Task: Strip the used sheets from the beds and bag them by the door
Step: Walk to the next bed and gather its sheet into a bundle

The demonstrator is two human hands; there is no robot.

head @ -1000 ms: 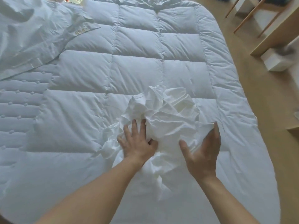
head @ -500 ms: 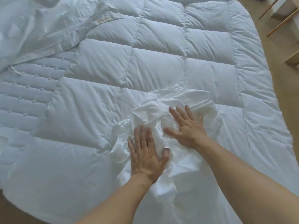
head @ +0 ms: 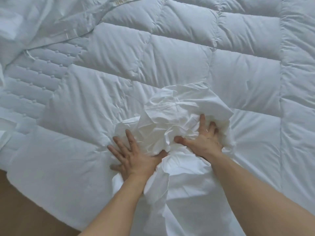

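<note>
While both bare forearms reach in from the near edge, the quilted duvet (head: 170, 57) fills most of the view, spread flat across the bed in big puffy squares. Left of it, a bare strip of mattress pad (head: 34, 79) shows, stitched in rows with small tufts. A loose white cover (head: 42, 19) lies rumpled over the far left corner, its hem overlapping both the pad and the duvet. Brown floor (head: 20, 201) shows at the near left corner, beside the duvet's edge.

On top of the duvet, near the middle and close to the person, sits the crumpled sheet (head: 179, 113), a bright white bundle of folds. A tail of it trails toward the near edge between the two arms.

The left hand (head: 134, 157) lies palm down at the bundle's left side. Its fingers are straight and spread wide on the duvet, and its thumb is tucked against the cloth. It pinches nothing.

The right hand (head: 202, 140) presses into the right side of the bundle. Its fingers are apart, the forefinger is straight, and the tips of the others sink into a fold. Its thumb stretches left into the creases, towards the other hand. A small white fleck (head: 206, 130) sits on its back.
</note>
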